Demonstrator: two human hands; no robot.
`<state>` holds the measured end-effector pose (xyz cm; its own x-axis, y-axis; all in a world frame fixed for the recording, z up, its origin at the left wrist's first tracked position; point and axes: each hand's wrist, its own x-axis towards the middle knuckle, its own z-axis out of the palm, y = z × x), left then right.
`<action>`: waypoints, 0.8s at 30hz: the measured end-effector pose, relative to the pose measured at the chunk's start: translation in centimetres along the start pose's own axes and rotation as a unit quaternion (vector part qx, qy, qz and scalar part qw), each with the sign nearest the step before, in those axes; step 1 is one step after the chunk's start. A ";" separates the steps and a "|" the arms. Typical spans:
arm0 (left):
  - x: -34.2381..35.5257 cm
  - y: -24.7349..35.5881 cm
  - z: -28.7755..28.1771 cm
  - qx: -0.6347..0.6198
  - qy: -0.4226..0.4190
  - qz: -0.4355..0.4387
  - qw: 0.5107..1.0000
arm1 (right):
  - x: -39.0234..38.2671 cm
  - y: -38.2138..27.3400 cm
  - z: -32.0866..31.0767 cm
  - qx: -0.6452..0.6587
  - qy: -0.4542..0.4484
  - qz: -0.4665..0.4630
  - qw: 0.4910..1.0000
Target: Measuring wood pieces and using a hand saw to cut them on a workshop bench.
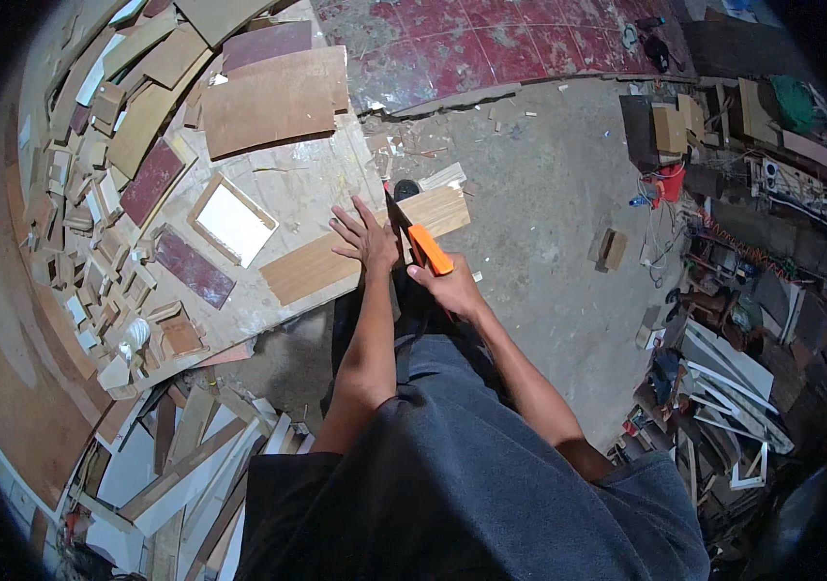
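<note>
A light wooden board (312, 268) lies across the worktable (283, 184), its right end jutting past the table edge. My left hand (367, 237) rests flat on the board near that edge, fingers spread. In my right hand (450, 288) is a handsaw (430, 249) with an orange handle and a dark blade. The blade crosses the board just right of my left hand, by the table edge. How deep the blade sits in the wood I cannot tell.
Wood offcuts (94, 208) crowd the table's left side. A brown panel (273, 102) and a white-faced framed piece (231, 221) lie beyond the board. Scrap strips (186, 484) lean below the table. Cables and a red container (668, 181) stand at right. A small wooden block (611, 250) lies on the floor.
</note>
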<state>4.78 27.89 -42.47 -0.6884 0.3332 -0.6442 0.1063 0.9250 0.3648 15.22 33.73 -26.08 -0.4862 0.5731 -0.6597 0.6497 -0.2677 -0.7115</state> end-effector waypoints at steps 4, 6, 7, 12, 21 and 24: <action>0.2 -0.2 -0.1 0.002 0.010 0.002 1.000 | 0.8 1.1 0.5 -0.032 -0.011 -0.019 0.999; 0.4 -0.3 0.2 -0.005 0.003 0.007 1.000 | 1.0 1.0 0.5 -0.020 -0.016 -0.032 0.999; 0.5 -0.4 0.4 0.000 0.002 0.009 1.000 | 1.0 0.8 0.4 -0.013 -0.012 -0.020 1.000; 1.0 -1.0 0.9 -0.003 0.036 0.012 0.999 | 2.8 2.5 1.0 -0.003 -0.021 -0.025 0.999; -0.1 -0.4 0.5 0.009 0.031 0.024 0.999 | 0.0 3.5 0.9 0.031 0.011 -0.044 0.998; -0.4 -0.3 0.6 0.010 0.028 0.018 0.999 | -1.3 2.7 0.9 0.023 0.017 -0.047 0.998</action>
<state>5.44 27.57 -42.79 -0.7232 0.3566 -0.5915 0.1468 0.9162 0.3730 17.09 31.62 -27.35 -0.5232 0.6231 -0.5813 0.5737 -0.2469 -0.7810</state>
